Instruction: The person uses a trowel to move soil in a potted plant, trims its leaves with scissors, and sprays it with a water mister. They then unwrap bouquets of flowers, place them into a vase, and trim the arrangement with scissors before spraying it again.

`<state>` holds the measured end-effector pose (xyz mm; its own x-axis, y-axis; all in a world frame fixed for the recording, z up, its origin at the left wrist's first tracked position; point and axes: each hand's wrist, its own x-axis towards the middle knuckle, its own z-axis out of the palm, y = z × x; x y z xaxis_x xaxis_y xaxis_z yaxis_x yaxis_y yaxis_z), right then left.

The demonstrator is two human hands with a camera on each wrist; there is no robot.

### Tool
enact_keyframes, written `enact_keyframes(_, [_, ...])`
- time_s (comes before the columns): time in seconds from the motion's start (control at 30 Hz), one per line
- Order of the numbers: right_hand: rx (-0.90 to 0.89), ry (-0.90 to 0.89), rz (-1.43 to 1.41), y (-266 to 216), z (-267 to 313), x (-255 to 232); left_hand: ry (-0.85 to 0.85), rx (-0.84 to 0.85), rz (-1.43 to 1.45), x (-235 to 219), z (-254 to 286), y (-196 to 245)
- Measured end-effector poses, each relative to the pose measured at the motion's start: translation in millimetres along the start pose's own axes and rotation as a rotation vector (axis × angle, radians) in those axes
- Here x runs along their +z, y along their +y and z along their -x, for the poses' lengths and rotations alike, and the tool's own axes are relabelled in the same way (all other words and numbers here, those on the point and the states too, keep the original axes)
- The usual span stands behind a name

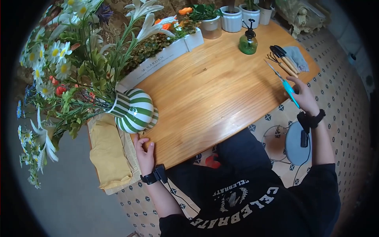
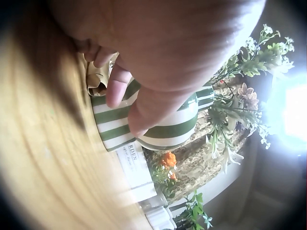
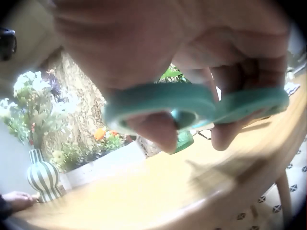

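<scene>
My right hand (image 1: 306, 96) holds a pair of scissors (image 1: 290, 93) with teal handles over the table's right front edge, blades pointing toward the garden tools. In the right wrist view the thumb and fingers pass through the handle loops (image 3: 158, 97). At the table's left front edge rests my left hand (image 1: 145, 155), fingers loosely bent and holding nothing. Just beyond it is a green and white striped vase (image 1: 139, 110) full of daisies and lilies. The left wrist view has the fingers overlapping the striped vase (image 2: 168, 132).
A white planter box (image 1: 166, 59) lines the wooden table's (image 1: 197, 106) back edge, with potted plants (image 1: 231, 19) beyond. A green spray bottle (image 1: 248, 44), small garden tools (image 1: 286, 61) and a grey cloth (image 1: 296, 58) occupy the right. Yellow cloth (image 1: 108, 152) lies left; a round stool (image 1: 298, 144) stands below.
</scene>
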<state>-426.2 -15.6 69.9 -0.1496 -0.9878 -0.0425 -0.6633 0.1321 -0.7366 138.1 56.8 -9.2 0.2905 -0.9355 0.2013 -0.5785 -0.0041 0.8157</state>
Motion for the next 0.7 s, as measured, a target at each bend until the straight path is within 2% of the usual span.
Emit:
enact_keyframes(0.07, [-0.101, -0.051, -0.310, -0.7, -21.8, 19.3, 0.043, -0.058, 0.185, 1.7, 6.5, -5.0])
enact_keyframes(0.13, [-0.234, -0.097, -0.624, -29.6, -35.6, 39.7, 0.093, -0.100, 0.284, 3.0, 19.5, -2.7])
enact_keyframes(0.2, [-0.309, -0.181, -0.808, -52.6, -64.5, 61.2, 0.023, -0.143, 0.235, 2.9, 36.6, 17.2])
enact_keyframes(0.23, [-0.406, -0.165, -0.916, -67.5, -81.4, 78.2, -0.022, -0.162, 0.236, 3.8, 42.5, 35.6])
enact_keyframes(0.3, [-0.477, -0.116, -1.002, -92.1, -119.2, 108.5, -0.096, -0.188, 0.205, 6.0, 49.6, 66.2])
enact_keyframes(0.33, [-0.568, -0.121, -1.027, -104.7, -136.3, 121.2, -0.125, -0.189, 0.166, 9.8, 48.5, 84.8])
enact_keyframes(0.43, [-0.611, 0.007, -1.132, -124.9, -173.2, 167.9, -0.177, -0.126, 0.147, 24.8, 31.8, 138.1])
enact_keyframes(0.47, [-0.640, 0.029, -1.160, -126.1, -181.6, 180.9, -0.191, -0.054, 0.120, 28.3, 20.3, 148.4])
enact_keyframes(0.53, [-0.632, 0.065, -1.080, -120.5, -190.6, 191.5, -0.229, 0.084, 0.060, 37.0, -7.6, 164.6])
enact_keyframes(0.57, [-0.623, 0.084, -1.037, -117.3, -193.2, 195.1, -0.232, 0.100, 0.063, 43.0, -23.0, 173.3])
enact_keyframes(0.7, [-0.625, -0.007, -1.168, -117.3, -183.4, 183.6, -0.225, 0.172, 0.073, 85.3, -91.9, 196.5])
